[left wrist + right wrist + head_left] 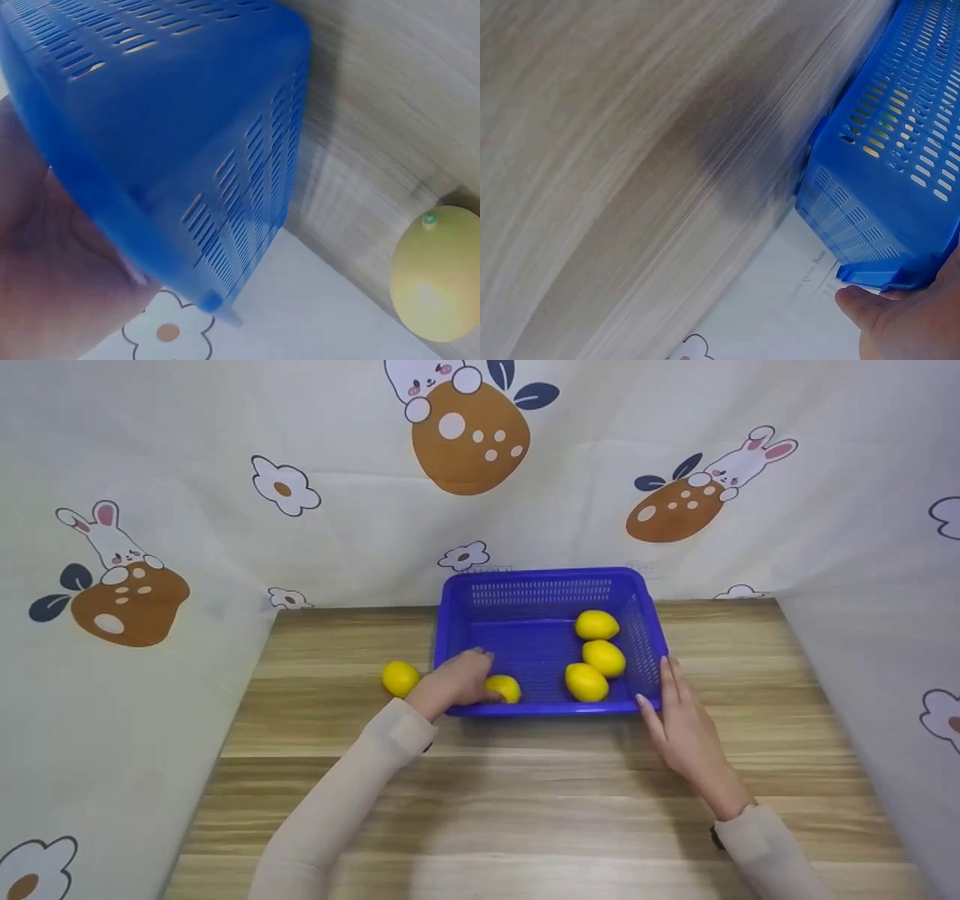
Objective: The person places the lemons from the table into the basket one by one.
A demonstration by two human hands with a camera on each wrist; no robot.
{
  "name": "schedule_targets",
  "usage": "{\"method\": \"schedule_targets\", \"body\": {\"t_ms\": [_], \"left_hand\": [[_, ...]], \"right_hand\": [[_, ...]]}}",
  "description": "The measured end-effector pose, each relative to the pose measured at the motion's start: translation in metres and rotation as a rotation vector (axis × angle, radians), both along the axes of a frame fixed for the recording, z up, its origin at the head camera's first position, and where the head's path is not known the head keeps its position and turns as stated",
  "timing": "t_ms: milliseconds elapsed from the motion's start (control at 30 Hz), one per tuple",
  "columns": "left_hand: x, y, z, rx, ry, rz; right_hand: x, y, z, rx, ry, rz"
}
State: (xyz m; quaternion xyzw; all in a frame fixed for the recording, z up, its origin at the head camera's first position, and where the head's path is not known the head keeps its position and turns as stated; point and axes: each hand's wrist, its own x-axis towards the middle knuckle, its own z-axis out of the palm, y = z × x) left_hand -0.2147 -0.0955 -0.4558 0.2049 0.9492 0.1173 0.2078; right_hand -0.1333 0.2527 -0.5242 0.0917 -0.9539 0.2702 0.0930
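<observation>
My left hand (466,675) reaches over the front left rim of a blue plastic basket (555,709). Its thumb touches a lemon (507,688) by the front wall, and the other fingers are spread above and apart from that fruit. The left wrist view shows part of the palm at the rim, with the fingertips hidden behind the wall. At the basket's front right corner, my right hand (686,727) lays straight fingers along the outer side, thumb at the rim. Inside on the right, a lemon (597,625), another lemon (604,658) and a third lemon (586,682) lie in a row.
One lemon (400,679) lies on the wooden table (555,810), left of the basket and beside my left wrist. A patterned cloth (337,532) hangs close behind the basket and along both sides of the table.
</observation>
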Motion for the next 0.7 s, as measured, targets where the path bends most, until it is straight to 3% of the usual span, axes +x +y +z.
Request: {"method": "schedule_targets", "body": {"t_ms": [200, 533, 700], "left_hand": [[0.008, -0.007, 0.004, 0.022, 0.064, 0.001], [0.025, -0.024, 0.014, 0.220, 0.085, 0.080], [0.034, -0.029, 0.012, 0.254, 0.141, 0.098]], "right_hand": [[0.000, 0.000, 0.000, -0.001, 0.013, 0.001], [0.001, 0.000, 0.001, 0.004, 0.008, -0.002], [0.002, 0.000, 0.001, 0.003, 0.000, -0.002]]}}
